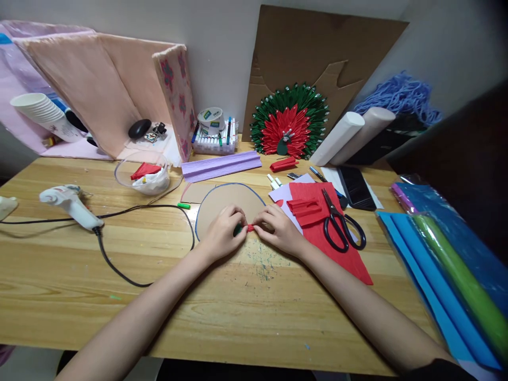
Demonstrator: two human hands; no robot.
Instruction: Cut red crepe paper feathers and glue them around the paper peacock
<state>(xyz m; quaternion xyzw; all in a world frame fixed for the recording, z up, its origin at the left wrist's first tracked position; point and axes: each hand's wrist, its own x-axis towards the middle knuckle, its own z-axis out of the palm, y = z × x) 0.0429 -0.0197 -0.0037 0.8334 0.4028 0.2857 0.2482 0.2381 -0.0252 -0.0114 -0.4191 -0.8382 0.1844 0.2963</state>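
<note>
Both my hands meet at the middle of the wooden table (246, 307), over the near edge of a cardboard half-circle (226, 203) outlined in blue. My left hand (223, 233) is closed, pinching a small green piece (237, 230). My right hand (278, 228) is closed too, pinching a small red paper piece (250, 228) that touches the green one. The fingertips of the two hands almost touch. Just right of my right hand lies a red crepe paper sheet (337, 254) with black-handled scissors (340, 225) on it.
A white glue gun (71, 205) with a black cord (130, 275) lies at the left. A clear bowl (145, 174) of scraps, a purple crepe strip (220, 165), a marker box (214, 138) and a red-green paper fan (289, 124) stand behind. Blue and green paper rolls (448, 264) lie at the right.
</note>
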